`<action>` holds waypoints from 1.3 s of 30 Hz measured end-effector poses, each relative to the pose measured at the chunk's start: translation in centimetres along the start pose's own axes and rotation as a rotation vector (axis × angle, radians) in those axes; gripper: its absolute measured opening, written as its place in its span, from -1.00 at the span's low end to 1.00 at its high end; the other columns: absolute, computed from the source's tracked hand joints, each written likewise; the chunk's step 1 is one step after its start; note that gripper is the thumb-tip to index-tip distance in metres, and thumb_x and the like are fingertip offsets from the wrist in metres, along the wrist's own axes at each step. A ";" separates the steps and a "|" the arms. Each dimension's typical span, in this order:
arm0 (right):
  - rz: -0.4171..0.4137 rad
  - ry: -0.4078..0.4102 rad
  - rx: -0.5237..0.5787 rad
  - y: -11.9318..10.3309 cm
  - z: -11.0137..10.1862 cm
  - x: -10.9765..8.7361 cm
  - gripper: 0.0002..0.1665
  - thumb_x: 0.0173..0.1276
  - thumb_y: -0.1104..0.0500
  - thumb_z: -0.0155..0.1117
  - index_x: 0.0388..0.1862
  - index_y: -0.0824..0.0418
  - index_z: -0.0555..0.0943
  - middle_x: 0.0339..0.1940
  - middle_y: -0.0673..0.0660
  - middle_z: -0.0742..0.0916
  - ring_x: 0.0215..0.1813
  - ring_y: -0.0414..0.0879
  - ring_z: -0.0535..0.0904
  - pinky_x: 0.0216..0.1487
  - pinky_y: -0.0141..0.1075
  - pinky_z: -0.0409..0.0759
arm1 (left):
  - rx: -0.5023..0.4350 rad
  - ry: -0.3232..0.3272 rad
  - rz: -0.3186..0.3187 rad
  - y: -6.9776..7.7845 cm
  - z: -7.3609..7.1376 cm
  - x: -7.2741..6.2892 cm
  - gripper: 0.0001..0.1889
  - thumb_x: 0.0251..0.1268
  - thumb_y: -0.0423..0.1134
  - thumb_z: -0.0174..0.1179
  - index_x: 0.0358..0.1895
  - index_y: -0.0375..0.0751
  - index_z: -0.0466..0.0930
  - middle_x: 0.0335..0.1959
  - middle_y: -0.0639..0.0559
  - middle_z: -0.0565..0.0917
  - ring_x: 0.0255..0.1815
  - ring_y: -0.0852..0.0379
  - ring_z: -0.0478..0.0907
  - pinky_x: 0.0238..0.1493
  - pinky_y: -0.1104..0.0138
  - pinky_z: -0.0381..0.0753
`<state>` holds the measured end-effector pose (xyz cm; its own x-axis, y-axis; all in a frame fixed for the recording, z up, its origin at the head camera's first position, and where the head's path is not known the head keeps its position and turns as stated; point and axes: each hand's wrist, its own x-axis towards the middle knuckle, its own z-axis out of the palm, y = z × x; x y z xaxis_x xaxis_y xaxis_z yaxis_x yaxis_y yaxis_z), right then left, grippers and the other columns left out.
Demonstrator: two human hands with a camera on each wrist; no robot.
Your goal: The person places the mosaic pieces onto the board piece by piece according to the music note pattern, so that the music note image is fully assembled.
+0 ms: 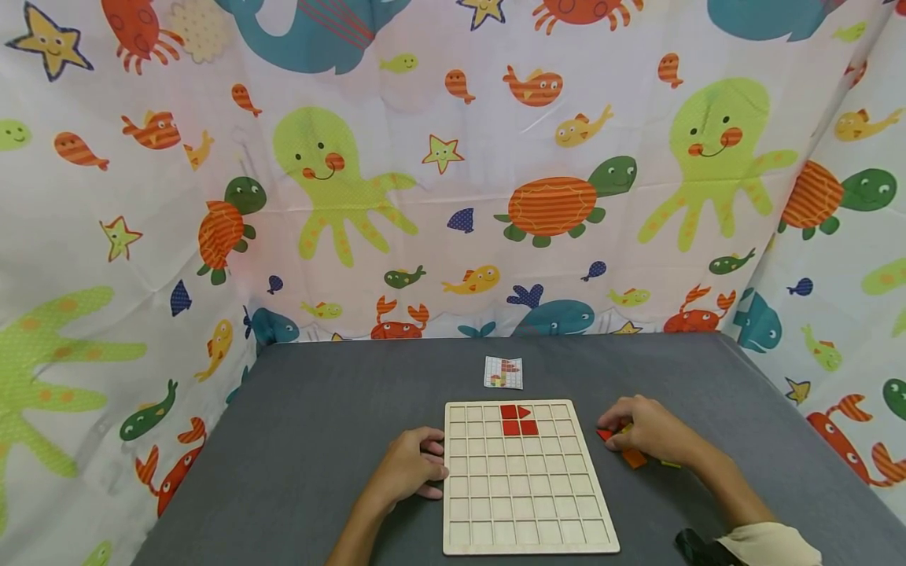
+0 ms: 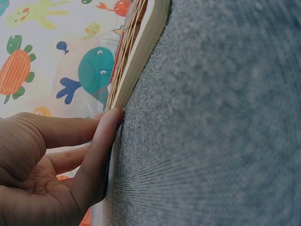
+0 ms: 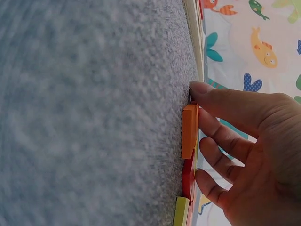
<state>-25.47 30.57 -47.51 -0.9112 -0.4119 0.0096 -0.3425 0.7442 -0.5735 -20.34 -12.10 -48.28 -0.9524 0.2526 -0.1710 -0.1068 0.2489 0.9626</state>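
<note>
A pale wooden grid board lies on the grey table, with three red squares and a red triangle in its top rows. My left hand rests against the board's left edge; in the left wrist view its fingertips touch the side of the board. Right of the board, my right hand is down over a group of small pieces and pinches a red piece between thumb and index finger. Under that hand are an orange block, another red piece and a yellow-green one, partly hidden.
A small pattern card with a printed grid lies behind the board. A curtain with sea animals hangs along the back and sides of the grey tabletop. A black strap is by my right sleeve.
</note>
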 end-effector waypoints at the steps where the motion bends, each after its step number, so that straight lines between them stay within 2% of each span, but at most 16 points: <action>1: 0.000 -0.003 -0.003 0.0 0.0 0.0 -0.76 0.22 0.08 0.62 -0.12 0.01 0.85 -0.18 -0.14 0.78 -0.07 -0.12 0.57 -0.11 -0.29 0.59 | 0.001 0.000 -0.001 0.0 0.0 0.0 -0.34 0.11 -0.63 0.37 0.37 -0.50 0.49 0.04 -0.27 0.59 -0.08 0.01 0.69 -0.39 0.13 0.87; 12: -0.013 -0.012 -0.020 -0.2 0.0 -0.2 -0.84 0.27 0.05 0.60 -0.17 -0.03 0.85 -0.18 -0.14 0.77 -0.06 -0.11 0.57 -0.09 -0.28 0.60 | 0.000 -0.003 0.007 0.1 0.0 -0.1 -0.35 0.13 -0.63 0.37 0.37 -0.50 0.50 0.04 -0.27 0.59 -0.10 0.03 0.68 -0.41 0.12 0.87; 24: 0.028 0.003 0.012 -0.7 0.3 0.1 -0.81 0.25 0.05 0.61 -0.17 0.01 0.82 -0.29 -0.13 0.74 -0.17 -0.17 0.54 -0.24 -0.36 0.58 | 0.005 0.000 0.012 0.0 -0.1 0.0 -0.35 0.13 -0.63 0.36 0.37 -0.52 0.48 0.06 -0.30 0.58 -0.07 0.00 0.70 -0.41 0.10 0.87; 39: 0.038 0.025 0.015 -2.0 1.0 1.3 -0.83 0.30 0.06 0.60 -0.16 0.03 0.83 -0.28 -0.10 0.69 -0.16 -0.08 0.47 -0.19 -0.33 0.47 | -0.001 -0.002 0.012 -0.1 0.0 0.0 -0.35 0.13 -0.63 0.36 0.38 -0.52 0.48 0.06 -0.30 0.59 -0.07 -0.01 0.70 -0.40 0.09 0.87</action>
<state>-25.76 28.00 -47.15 -0.9291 -0.3698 0.0074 -0.3037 0.7512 -0.5861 -20.34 -12.10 -48.34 -0.9530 0.2573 -0.1599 -0.0957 0.2451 0.9648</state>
